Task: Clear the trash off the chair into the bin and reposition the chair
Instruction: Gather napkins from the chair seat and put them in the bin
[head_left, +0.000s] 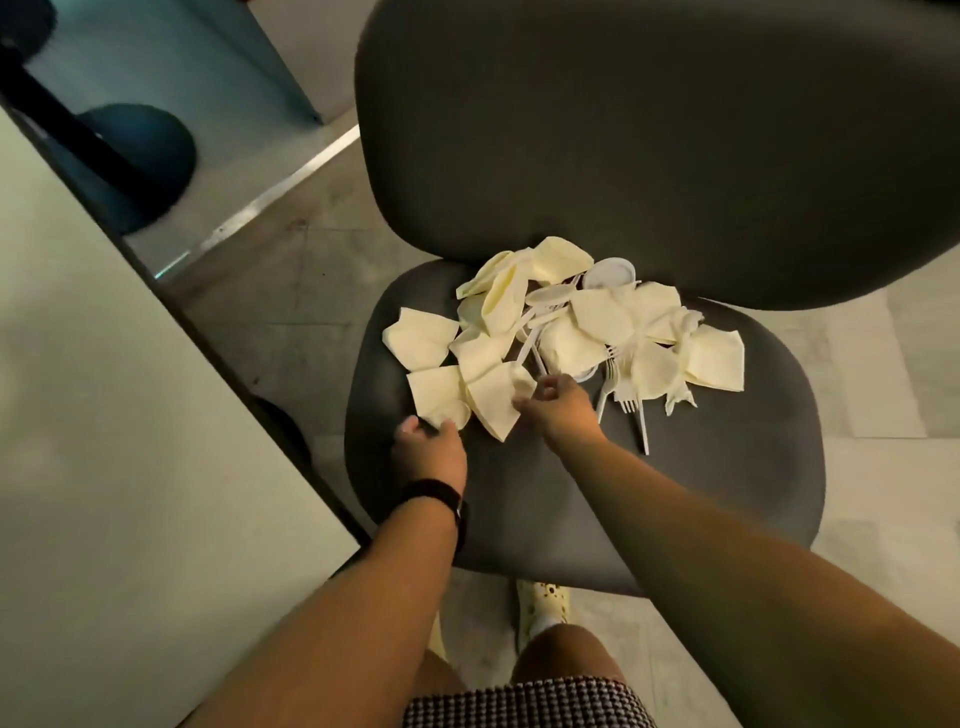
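A dark grey chair (675, 478) stands before me, its seat strewn with trash. Several cream paper napkins (587, 317) lie in a heap, mixed with white plastic forks (631, 400) and small white plastic lids (609, 274). My left hand (430, 448), a black band on its wrist, reaches the near-left edge of the heap and its fingers curl round the corner of a napkin (439, 395). My right hand (558, 402) is at the middle of the heap, fingers pinching the edge of another napkin (496, 397). No bin is in view.
A pale table top (114, 415) runs along the left, its edge close to the chair's seat. Beyond it on the floor stand a dark rounded base (140, 161) and a blue panel (171, 57). Tiled floor (883, 364) lies to the right of the chair.
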